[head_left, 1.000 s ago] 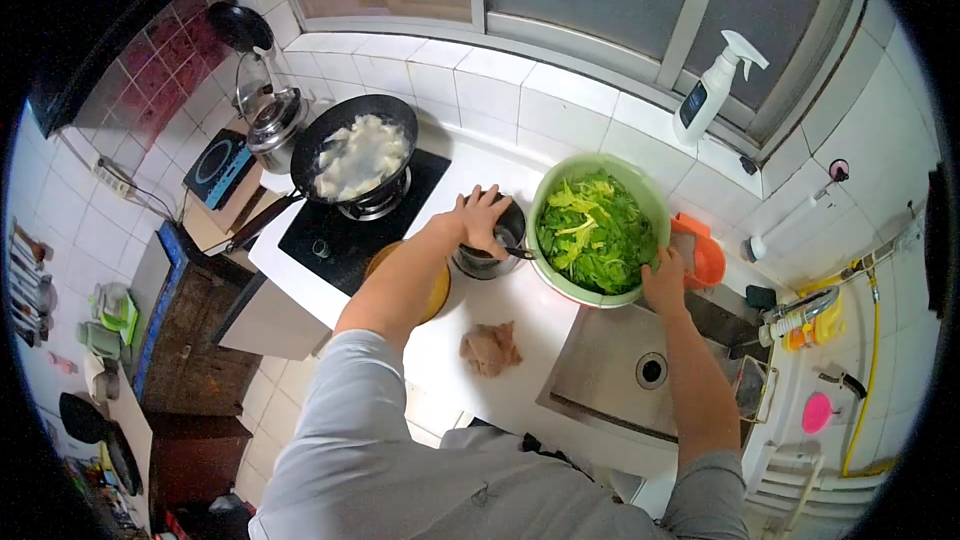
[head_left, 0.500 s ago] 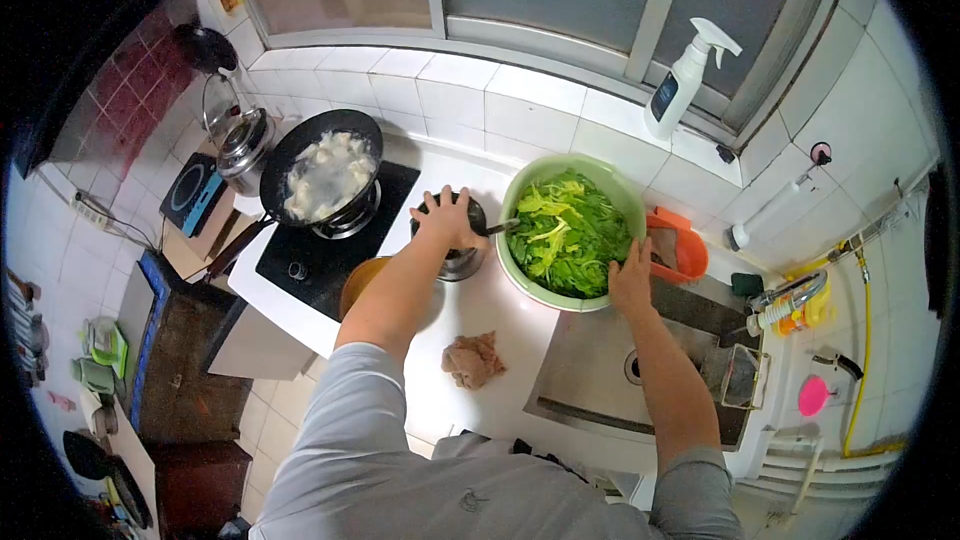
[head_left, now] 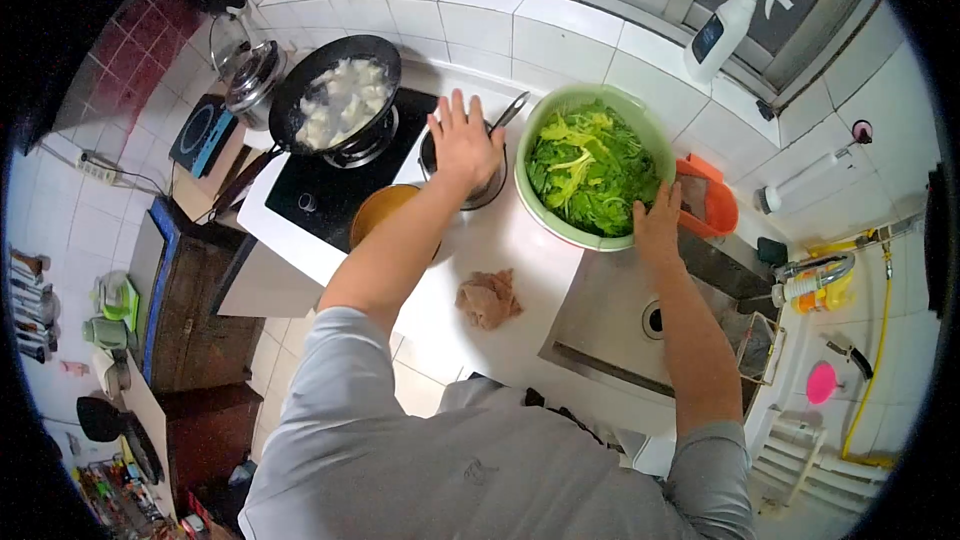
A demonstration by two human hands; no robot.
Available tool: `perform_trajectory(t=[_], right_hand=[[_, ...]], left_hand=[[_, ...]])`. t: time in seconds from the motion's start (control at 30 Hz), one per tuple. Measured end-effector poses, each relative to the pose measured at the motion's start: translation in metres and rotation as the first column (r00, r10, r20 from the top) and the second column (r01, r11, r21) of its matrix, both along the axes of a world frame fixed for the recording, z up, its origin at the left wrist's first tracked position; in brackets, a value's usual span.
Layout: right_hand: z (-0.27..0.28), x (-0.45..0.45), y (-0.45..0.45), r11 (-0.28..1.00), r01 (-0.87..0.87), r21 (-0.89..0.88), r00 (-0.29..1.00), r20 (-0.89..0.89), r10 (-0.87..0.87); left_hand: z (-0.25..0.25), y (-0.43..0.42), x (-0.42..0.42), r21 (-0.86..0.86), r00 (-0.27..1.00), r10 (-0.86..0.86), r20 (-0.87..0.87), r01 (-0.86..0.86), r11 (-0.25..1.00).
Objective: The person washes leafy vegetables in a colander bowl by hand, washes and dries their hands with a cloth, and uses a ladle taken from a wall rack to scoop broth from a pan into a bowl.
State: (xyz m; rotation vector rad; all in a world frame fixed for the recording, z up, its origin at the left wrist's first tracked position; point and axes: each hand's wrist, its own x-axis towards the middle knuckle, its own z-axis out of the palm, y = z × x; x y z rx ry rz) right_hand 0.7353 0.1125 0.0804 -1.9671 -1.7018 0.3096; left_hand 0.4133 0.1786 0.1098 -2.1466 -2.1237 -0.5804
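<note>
A light green basin (head_left: 548,202) heaped with leafy greens (head_left: 590,165) stands on the counter beside the sink. My right hand (head_left: 657,228) grips its right rim, with the thumb near the greens. My left hand (head_left: 467,148) is spread over a round metal pot (head_left: 488,192) with a dark top, covering much of it; whether the palm touches it I cannot tell. A metal handle (head_left: 512,110) sticks out from behind the fingers toward the window. Under my left forearm lies a yellowish-brown bowl (head_left: 380,208), partly hidden.
A black wok (head_left: 290,105) of whitish pieces in liquid sits on the black cooktop (head_left: 300,202). Nearby stands a kettle (head_left: 256,85). A brown cloth (head_left: 488,298) lies on the counter. An orange container (head_left: 722,202) and the sink (head_left: 610,315) are at right; a spray bottle (head_left: 730,25) stands on the sill.
The camera view has tilted downward. My left fingers have lifted and spread over the pot, and the metal handle has swung from pointing at the basin to pointing toward the window.
</note>
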Motion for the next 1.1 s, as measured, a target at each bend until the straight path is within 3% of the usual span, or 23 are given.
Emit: perform_trajectory(t=[0.07,0.13,0.23,0.33,0.47,0.53,0.67,0.8,0.93,1.03,1.1], right_hand=[[0.0,0.002,0.003,1.0,-0.021,0.024,1.0,0.023,0.02],[-0.01,0.009,0.004,0.996,-0.059,0.063,0.994,0.097,0.052],[-0.008,0.006,0.005,1.0,-0.01,0.028,0.997,0.079,0.007],[0.001,0.0,0.005,0.999,-0.038,0.005,0.998,0.055,0.037],[-0.004,0.0,0.003,0.999,-0.032,-0.02,0.988,0.15,0.035],[-0.007,0.003,0.005,0.999,-0.043,-0.002,0.987,0.154,0.043],[0.005,-0.007,0.0,1.0,-0.023,-0.001,0.984,0.176,0.023],[0.005,-0.007,-0.001,0.995,-0.067,0.072,0.976,0.211,0.05],[0.006,-0.012,0.001,0.953,-0.192,0.236,0.973,0.173,0.153],[0.022,-0.044,-0.006,0.974,-0.115,0.195,0.992,0.078,0.102],[0.033,-0.064,-0.014,0.951,-0.18,0.252,0.977,-0.064,0.202]], left_hand=[[0.017,-0.023,0.004,0.072,0.987,-0.12,0.106,0.113,0.991],[0.007,-0.04,0.003,-0.071,0.992,-0.118,0.048,0.121,0.99],[-0.01,-0.045,-0.003,-0.066,0.995,-0.042,0.094,0.048,0.997],[-0.016,-0.028,-0.013,-0.022,0.983,-0.184,-0.018,0.184,0.983],[-0.029,-0.033,-0.006,-0.064,0.976,-0.163,0.142,0.173,0.983],[-0.035,-0.035,-0.005,0.057,0.971,-0.179,0.162,0.171,0.984],[-0.04,-0.043,-0.005,0.012,0.963,-0.188,0.192,0.189,0.982],[-0.039,-0.057,-0.007,0.15,0.949,-0.234,0.21,0.205,0.967],[-0.013,-0.092,-0.016,0.148,0.973,-0.128,0.192,0.1,0.984],[-0.033,-0.102,-0.062,0.058,0.987,0.036,0.157,-0.046,0.997],[-0.045,-0.106,-0.104,0.217,0.989,0.115,0.097,-0.134,0.967]])
